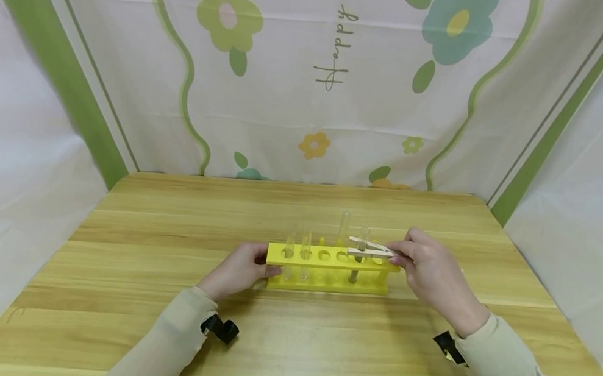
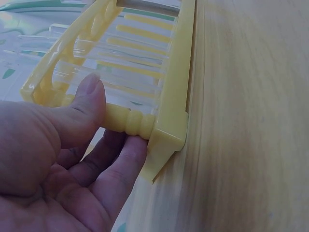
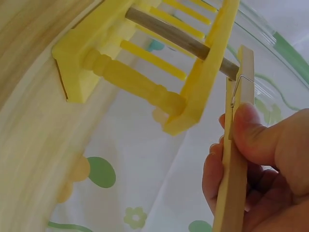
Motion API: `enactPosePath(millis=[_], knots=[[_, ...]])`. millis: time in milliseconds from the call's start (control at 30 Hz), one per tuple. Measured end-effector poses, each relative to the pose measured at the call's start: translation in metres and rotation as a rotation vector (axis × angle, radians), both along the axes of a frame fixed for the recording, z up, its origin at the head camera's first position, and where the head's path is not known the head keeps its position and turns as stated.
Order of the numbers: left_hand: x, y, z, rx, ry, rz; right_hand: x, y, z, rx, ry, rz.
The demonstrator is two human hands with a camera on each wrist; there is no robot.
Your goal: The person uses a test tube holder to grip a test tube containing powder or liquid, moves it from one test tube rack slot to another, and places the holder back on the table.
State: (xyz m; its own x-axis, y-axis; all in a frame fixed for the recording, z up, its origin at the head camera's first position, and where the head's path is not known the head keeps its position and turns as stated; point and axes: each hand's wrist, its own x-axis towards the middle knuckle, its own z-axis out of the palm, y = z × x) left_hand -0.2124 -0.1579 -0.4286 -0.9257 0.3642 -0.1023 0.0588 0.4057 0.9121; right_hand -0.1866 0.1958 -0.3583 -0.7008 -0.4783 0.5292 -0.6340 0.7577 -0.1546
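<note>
A yellow test tube rack (image 1: 326, 288) stands on the wooden table. My left hand (image 1: 238, 269) grips its left end, and in the left wrist view the thumb and fingers are around the turned yellow end post (image 2: 118, 117). My right hand (image 1: 437, 282) holds a wooden test tube clamp (image 3: 231, 183) with a wire spring. The clamp's jaws reach to the upper part of a test tube (image 1: 354, 275) with dark grey contents, which stands in the rack's right part. Two clear test tubes, one of them nearest the middle (image 1: 305, 259), stand at the left. Another clear tube (image 1: 344, 226) rises behind.
The wooden table (image 1: 285, 345) stretches around the rack on all sides. A white cloth backdrop (image 1: 273, 87) with printed flowers hangs along the far edge, with cloth on both sides too. Black straps with small devices (image 1: 230, 331) sit on both wrists.
</note>
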Motion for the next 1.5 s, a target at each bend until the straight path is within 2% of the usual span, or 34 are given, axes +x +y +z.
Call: enactPosePath(millis=[467, 833, 1500], knots=[[0.002, 0.001, 0.000, 0.003, 0.021, -0.012, 0.002, 0.002, 0.020, -0.035, 0.108, 0.024], [0.003, 0.000, -0.001, 0.015, 0.023, -0.017, 0.002, 0.000, 0.040, -0.061, 0.160, 0.038], [0.005, -0.001, 0.001, 0.016, 0.035, -0.023, 0.003, 0.014, 0.073, -0.082, 0.277, -0.045]])
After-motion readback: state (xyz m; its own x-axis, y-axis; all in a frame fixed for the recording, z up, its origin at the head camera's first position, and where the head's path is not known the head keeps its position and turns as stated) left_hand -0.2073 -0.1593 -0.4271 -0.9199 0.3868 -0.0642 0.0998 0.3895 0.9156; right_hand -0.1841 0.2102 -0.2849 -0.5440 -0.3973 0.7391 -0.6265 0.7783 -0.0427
